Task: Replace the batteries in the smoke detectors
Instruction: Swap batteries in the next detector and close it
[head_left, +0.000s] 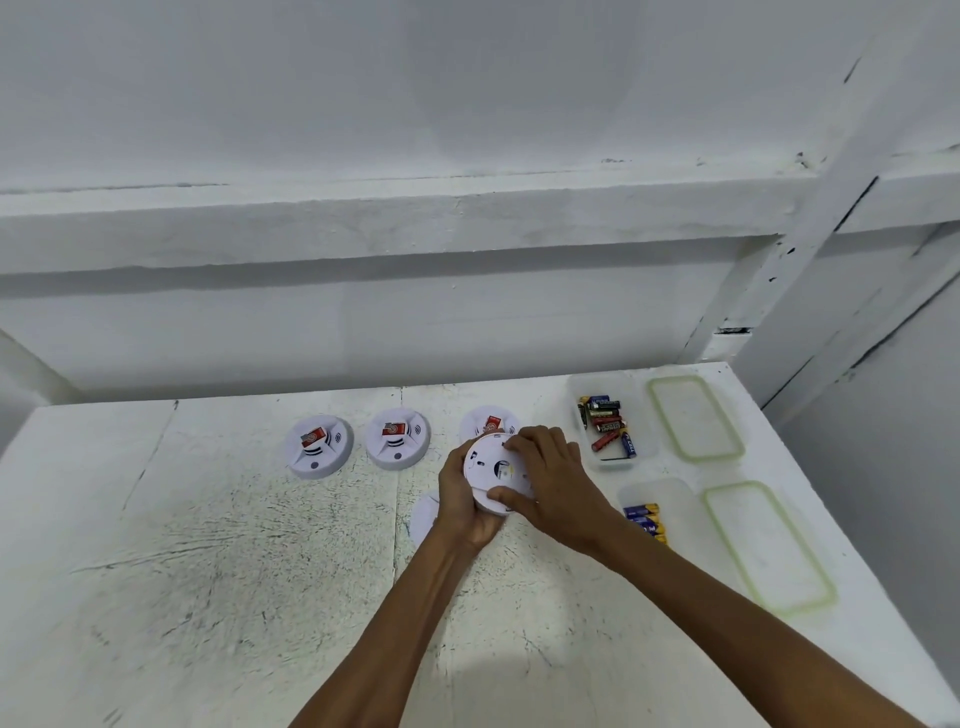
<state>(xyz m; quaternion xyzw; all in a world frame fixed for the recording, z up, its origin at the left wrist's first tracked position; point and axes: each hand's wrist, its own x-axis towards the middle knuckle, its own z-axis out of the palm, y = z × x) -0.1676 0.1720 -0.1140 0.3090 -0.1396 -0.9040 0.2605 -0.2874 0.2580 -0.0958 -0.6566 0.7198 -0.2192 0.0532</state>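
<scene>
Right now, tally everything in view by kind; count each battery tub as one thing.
Smoke detectors: 4, one held in the left hand and right hand
Clear battery tubs: 2
Green-rimmed lids: 2
Part-hidden white disc: 1
Total: 9

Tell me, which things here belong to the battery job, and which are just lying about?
Job: the held detector, gripped by left hand and right hand; three waiting detectors; loose batteries in far tub; blue-yellow batteries in near tub.
Lying about: far lid; near lid.
</scene>
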